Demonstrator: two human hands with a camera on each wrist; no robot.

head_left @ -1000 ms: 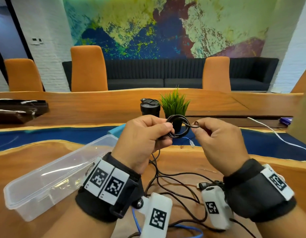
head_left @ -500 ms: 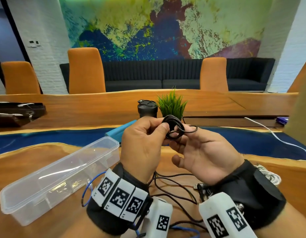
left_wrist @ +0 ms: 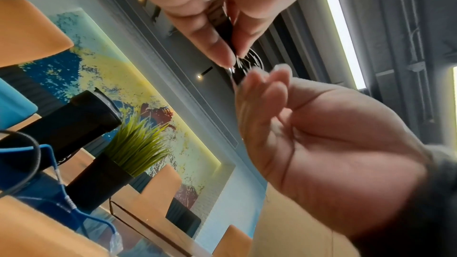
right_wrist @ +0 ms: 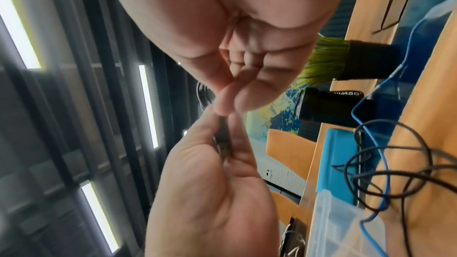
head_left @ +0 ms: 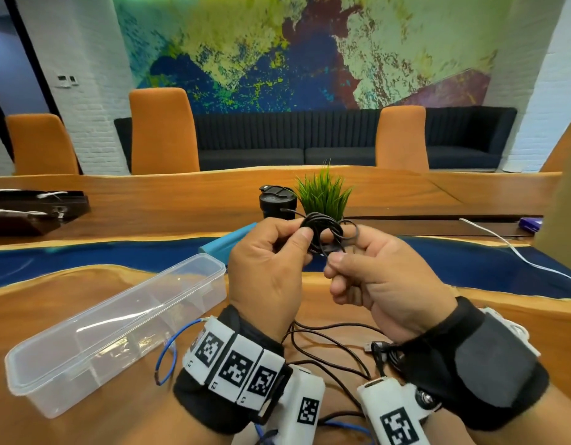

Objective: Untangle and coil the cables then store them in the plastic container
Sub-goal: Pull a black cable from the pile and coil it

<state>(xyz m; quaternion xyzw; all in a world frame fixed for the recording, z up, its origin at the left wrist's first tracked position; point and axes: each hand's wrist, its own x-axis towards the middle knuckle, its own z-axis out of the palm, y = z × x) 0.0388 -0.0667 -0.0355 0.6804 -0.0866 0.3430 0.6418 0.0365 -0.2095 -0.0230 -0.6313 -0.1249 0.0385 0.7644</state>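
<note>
A thin black cable wound into a small coil (head_left: 324, 228) is held up above the table. My left hand (head_left: 305, 236) pinches the coil's left side between thumb and fingers; the left wrist view shows a dark plug (left_wrist: 222, 26) in that pinch. My right hand (head_left: 337, 260) pinches a strand at the coil's lower right with curled fingers. The clear plastic container (head_left: 37, 358) lies open and empty at the left. More loose black cables (head_left: 335, 345) and a blue cable (head_left: 167, 354) lie tangled on the wood below my wrists.
Just beyond my hands stand a black tumbler (head_left: 277, 200), a potted grass plant (head_left: 324, 191) and a blue box (head_left: 226, 242). A white cable (head_left: 515, 248) runs across the table's blue strip at the right. Orange chairs stand behind the table.
My right hand turned from palm-up under the coil to a pinch on a strand at its lower right. The coil now looks looser, with more loops. The left hand kept its hold.
</note>
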